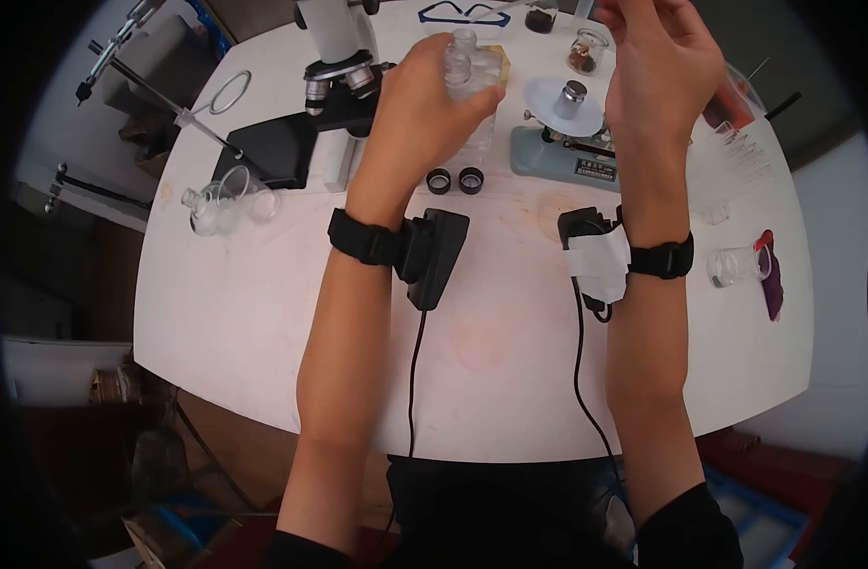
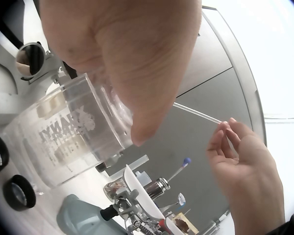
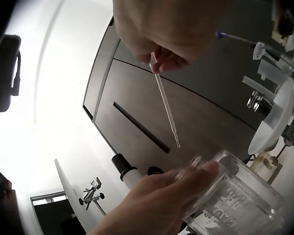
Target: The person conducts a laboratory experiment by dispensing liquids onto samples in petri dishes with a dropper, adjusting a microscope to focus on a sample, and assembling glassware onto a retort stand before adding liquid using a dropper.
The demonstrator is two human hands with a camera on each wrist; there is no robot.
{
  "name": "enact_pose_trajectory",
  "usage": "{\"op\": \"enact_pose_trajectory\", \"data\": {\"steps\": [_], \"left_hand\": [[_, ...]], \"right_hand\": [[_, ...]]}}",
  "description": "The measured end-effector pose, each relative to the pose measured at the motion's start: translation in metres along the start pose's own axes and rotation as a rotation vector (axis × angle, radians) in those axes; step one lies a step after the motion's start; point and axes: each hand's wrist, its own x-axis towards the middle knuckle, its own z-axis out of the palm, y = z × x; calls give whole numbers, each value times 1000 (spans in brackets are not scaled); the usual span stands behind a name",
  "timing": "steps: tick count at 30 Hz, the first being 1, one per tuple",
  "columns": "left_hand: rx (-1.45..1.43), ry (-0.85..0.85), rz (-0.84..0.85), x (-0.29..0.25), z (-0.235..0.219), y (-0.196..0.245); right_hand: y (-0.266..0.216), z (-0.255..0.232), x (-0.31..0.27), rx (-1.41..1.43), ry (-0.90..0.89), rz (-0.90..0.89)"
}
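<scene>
My left hand (image 1: 420,119) grips a small clear bottle (image 1: 458,68) by its side, its narrow mouth uppermost. Beside and below it stands a clear printed box (image 2: 63,132), which the hand overlaps in the head view. In the left wrist view the thumb lies near the box's rim. My right hand (image 1: 666,76) is raised above the balance and pinches a thin clear dropper (image 3: 166,107) near one end. The dropper slants down, its tip a short way above the bottle mouth in the right wrist view.
A microscope (image 1: 339,43) stands left of the box, with two black rings (image 1: 438,181) in front of it. The blue-grey balance (image 1: 538,156) bears a metal weight (image 1: 572,95). Glassware (image 1: 206,211) lies at left, near a ring stand (image 1: 182,118); a beaker (image 1: 732,266) lies at right.
</scene>
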Motion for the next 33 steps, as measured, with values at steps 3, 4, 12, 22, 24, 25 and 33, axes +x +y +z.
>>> {"op": "enact_pose_trajectory", "data": {"steps": [3, 4, 12, 22, 24, 25, 33], "left_hand": [[-28, -7, 8, -1, -1, 0], [-16, -14, 3, -1, -3, 1], [-7, -30, -28, -1, -4, 5], [34, -35, -18, 0, -4, 6], [40, 10, 69, -1, -3, 6], [40, 8, 69, -1, -3, 7], [20, -42, -6, 0, -5, 5]], "right_hand": [[-1, 8, -5, -138, 52, 75], [2, 7, -1, -167, -3, -4], [12, 10, 1, -131, -172, -51], [23, 16, -10, -196, -320, -16], [24, 17, -12, -268, -343, -22], [25, 16, -13, -269, -342, -22], [41, 9, -19, -484, -499, -75]]}}
